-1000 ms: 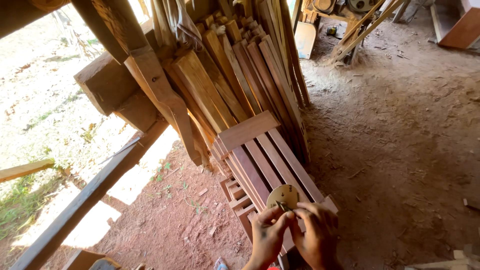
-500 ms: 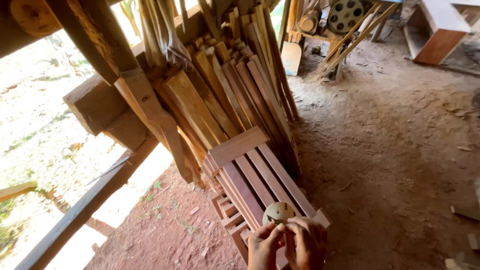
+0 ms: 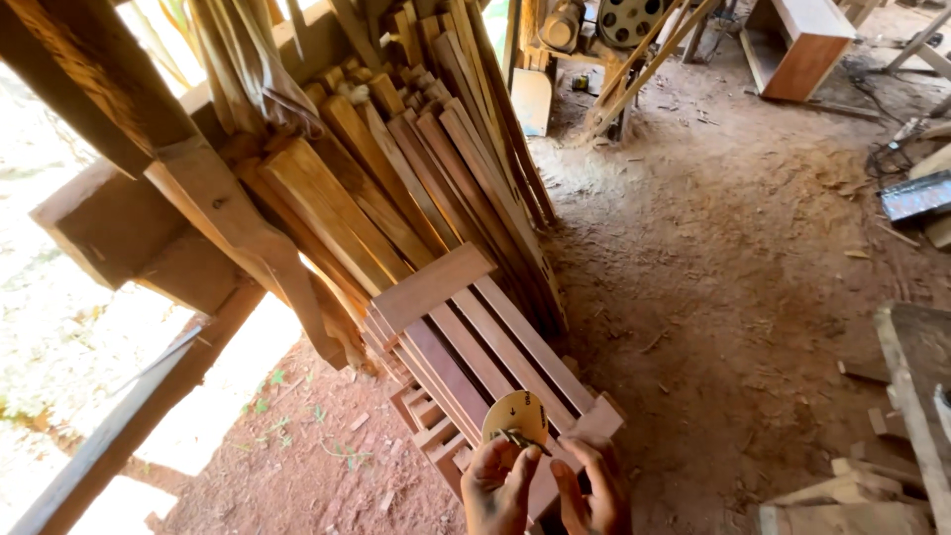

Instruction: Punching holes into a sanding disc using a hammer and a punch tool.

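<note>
Holding a small round wooden disc [image 3: 515,417] w/ both hands at bottom centre of the head view. Left hand [image 3: 498,487] is curled, fingers closed on the disc's lower left edge; right hand [image 3: 595,487] has thumb and forefinger pinched in toward a small dark metal piece [image 3: 517,437] at the disc's lower face, other fingers loosely bent. I can't tell what the metal bit is, too small. Disc is pale, tilted up toward me, w/ a few small dark marks on it.

Just behind the disc is a slatted reddish wooden frame [image 3: 466,337], leaning, w/ a crosspiece nailed across its upper end. Behind that, a big stack of rough planks [image 3: 416,168] leans vs. a heavy timber beam [image 3: 198,198]. Dirt floor [image 3: 733,258] strewn w/ chips and sawdust. Top of view: a bandsaw wheel [image 3: 626,18] and an open wooden cabinet box [image 3: 800,45], well apart from my hands. Offcuts [image 3: 842,490] lie at lower right.
</note>
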